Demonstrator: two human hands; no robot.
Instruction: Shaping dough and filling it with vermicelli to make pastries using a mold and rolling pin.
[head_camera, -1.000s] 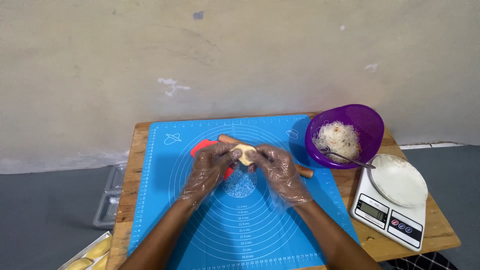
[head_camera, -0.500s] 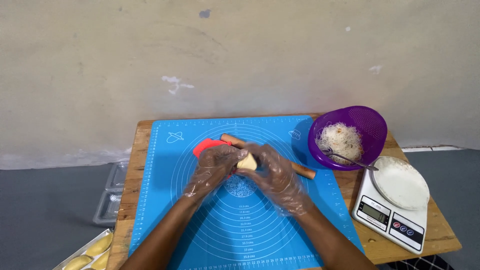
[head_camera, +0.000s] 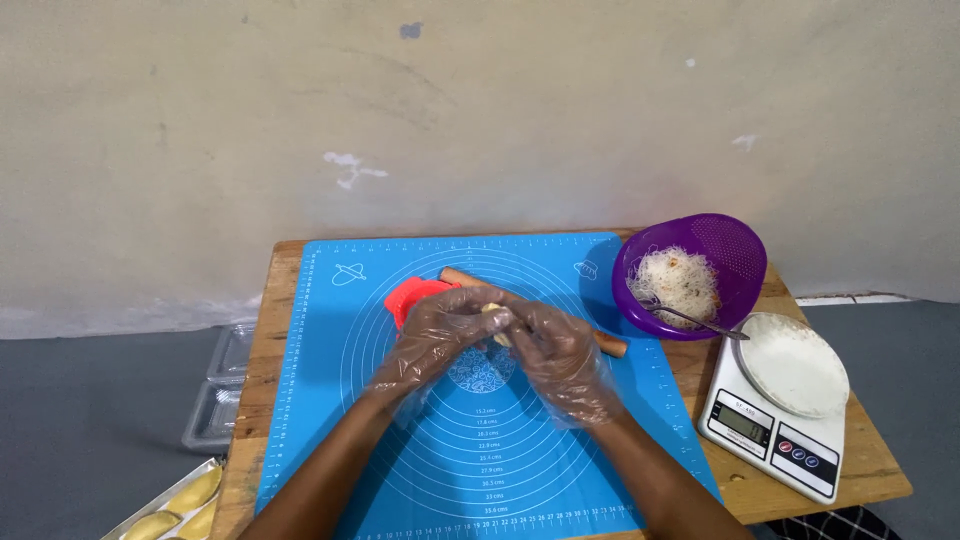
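Pale dough piece (head_camera: 496, 325) sits pinched between your left hand (head_camera: 440, 335) and right hand (head_camera: 558, 352), fingertips of both pressed together on it above the blue mat (head_camera: 330, 400).

The pale dough piece (head_camera: 495, 322) is almost wholly covered by the gloved left hand (head_camera: 440, 335) and right hand (head_camera: 555, 350), so its shape and how firmly the fingers pinch it cannot be told; the same hands hide the middle of the wooden rolling pin (head_camera: 610, 345) and part of the red mould (head_camera: 415, 297) behind them. The bottom edge of the picture cuts off both forearms, the near side of the bench (head_camera: 870, 465), the blue mat (head_camera: 330, 400) and the tray of yellow pastries (head_camera: 175, 505) at lower left, while the clear plastic trays (head_camera: 222, 390) on the floor are partly hidden by the bench
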